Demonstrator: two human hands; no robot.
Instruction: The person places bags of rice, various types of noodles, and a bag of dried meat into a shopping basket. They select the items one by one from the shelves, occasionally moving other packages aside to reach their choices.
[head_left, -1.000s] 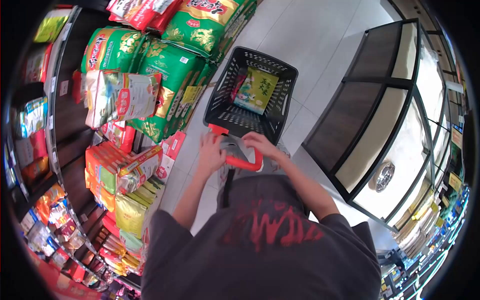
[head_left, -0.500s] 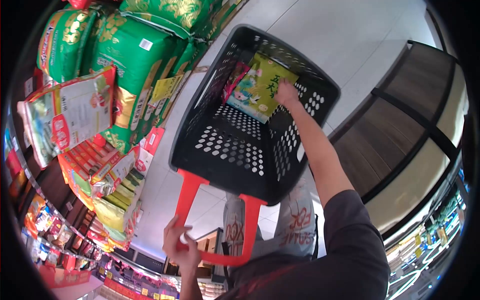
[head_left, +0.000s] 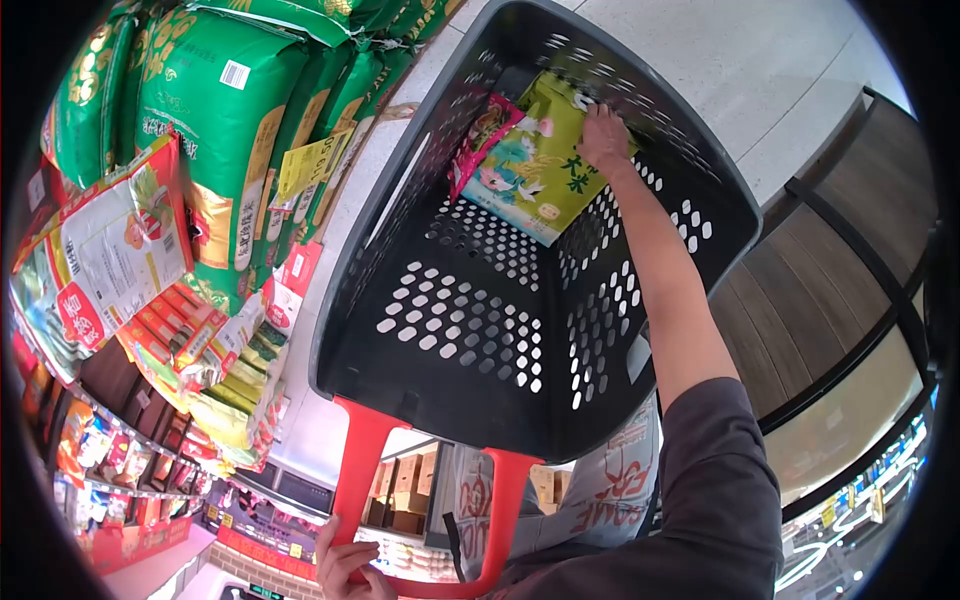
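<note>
A black perforated shopping basket (head_left: 440,370) with a red handle (head_left: 505,500) fills the middle of the view. My left hand (head_left: 345,568) is closed around the handle's lower left corner. Deep inside the basket, my right hand (head_left: 605,142) grips the upper right edge of a green bag of rice (head_left: 555,170) printed with flowers and characters; its fingertips are partly hidden. Beside this bag, against the basket's left wall, lies a smaller pink-red packet (head_left: 485,140), partly covered by the rice bag.
Large green rice sacks (head_left: 215,110) are stacked on the left, with a yellow price tag (head_left: 308,168). Red-edged packages (head_left: 120,250) lie below them. A dark wooden display stand (head_left: 800,310) with black bars is at right. Pale floor tiles (head_left: 720,60) show beyond the basket.
The basket looks larger and closer, and its far end sits higher in view. My right hand has shifted slightly up and right on the rice bag. My left hand appears lower, still at the handle.
</note>
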